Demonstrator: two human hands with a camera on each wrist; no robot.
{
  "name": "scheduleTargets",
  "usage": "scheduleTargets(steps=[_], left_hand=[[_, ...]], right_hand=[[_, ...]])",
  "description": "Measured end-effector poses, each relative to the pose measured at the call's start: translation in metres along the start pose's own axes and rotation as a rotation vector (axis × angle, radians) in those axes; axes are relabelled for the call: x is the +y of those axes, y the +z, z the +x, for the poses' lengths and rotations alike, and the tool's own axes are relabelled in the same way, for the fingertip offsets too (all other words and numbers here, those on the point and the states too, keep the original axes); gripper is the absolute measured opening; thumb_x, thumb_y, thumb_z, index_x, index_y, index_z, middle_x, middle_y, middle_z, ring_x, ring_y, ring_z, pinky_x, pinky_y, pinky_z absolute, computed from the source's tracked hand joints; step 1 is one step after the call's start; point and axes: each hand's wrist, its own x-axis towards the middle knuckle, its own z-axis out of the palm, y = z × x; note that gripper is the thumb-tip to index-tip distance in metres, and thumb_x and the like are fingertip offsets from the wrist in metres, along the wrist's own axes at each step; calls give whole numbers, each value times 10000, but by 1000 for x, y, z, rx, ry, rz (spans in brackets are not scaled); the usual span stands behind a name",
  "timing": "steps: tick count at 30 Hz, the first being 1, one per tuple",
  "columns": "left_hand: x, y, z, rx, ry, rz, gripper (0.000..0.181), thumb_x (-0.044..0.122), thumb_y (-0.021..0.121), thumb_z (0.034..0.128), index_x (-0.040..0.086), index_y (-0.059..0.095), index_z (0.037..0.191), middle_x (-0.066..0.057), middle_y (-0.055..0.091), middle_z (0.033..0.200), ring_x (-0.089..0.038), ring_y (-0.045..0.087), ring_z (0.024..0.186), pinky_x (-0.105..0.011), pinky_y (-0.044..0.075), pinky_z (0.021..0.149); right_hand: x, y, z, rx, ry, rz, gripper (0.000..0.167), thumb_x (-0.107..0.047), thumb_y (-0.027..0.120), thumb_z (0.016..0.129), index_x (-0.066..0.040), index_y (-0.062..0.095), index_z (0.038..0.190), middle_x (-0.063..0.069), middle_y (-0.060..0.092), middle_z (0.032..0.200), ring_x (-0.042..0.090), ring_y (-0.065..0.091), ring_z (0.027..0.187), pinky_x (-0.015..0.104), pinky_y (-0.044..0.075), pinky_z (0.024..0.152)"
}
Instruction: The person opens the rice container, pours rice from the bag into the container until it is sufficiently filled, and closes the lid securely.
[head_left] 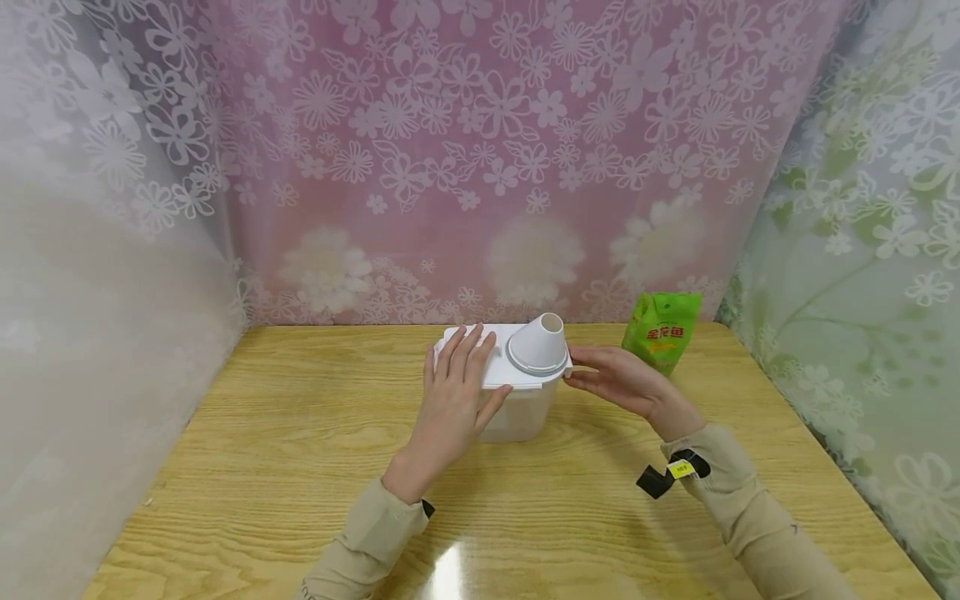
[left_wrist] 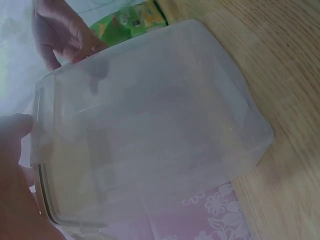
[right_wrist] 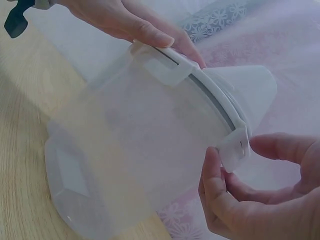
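A translucent plastic storage container (head_left: pixel 517 417) stands upright on the table, its inside looking bare. Its white lid (head_left: pixel 495 332) carries a cone-shaped white spout (head_left: pixel 540 342) on the right. My left hand (head_left: pixel 450 400) rests on the lid's left part, fingers spread and fairly straight, thumb along the front edge. At the lid's right end, my right hand (head_left: pixel 618 379) pinches a white side latch (right_wrist: pixel 234 150) between thumb and fingers, as the right wrist view shows. A second latch (right_wrist: pixel 167 70) lies by the left thumb.
Behind the right hand stands a green bag (head_left: pixel 663 333) with red printed characters. The wooden table (head_left: pixel 300 467) meets a pink flowered curtain (head_left: pixel 480 167) at the back, with pale curtains at both sides. A black strap end (head_left: pixel 655 482) hangs from the right wrist.
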Motion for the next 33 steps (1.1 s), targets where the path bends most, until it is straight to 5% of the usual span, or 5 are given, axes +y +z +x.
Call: scheduleTargets(steps=[12, 27, 33], left_hand=[[0, 0, 0, -3, -3, 3, 673, 430, 589, 1004, 83, 388, 1546, -134, 342, 1608, -347, 264, 1496, -667, 203, 1170], [0, 0, 0, -6, 0, 2, 681, 429, 591, 1002, 83, 377, 1548, -142, 338, 1607, -337, 252, 1499, -675, 202, 1165], [-1, 0, 0, -3, 0, -2, 685, 421, 607, 996, 80, 382, 1545, -144, 340, 1606, -342, 257, 1495, -684, 208, 1157]], right_hand=[[-4, -2, 3, -72, 15, 18, 392, -13, 356, 1087, -88, 740, 1084, 30, 599, 1235, 147, 637, 1113, 277, 517, 990], [0, -19, 16, -319, 53, 186, 415, 16, 295, 1076, -22, 703, 1139, 67, 672, 1135, 169, 646, 1072, 283, 504, 987], [-3, -17, 18, -255, 51, 179, 399, 63, 291, 1065, 6, 682, 1120, 61, 611, 1142, 155, 614, 1039, 263, 504, 967]])
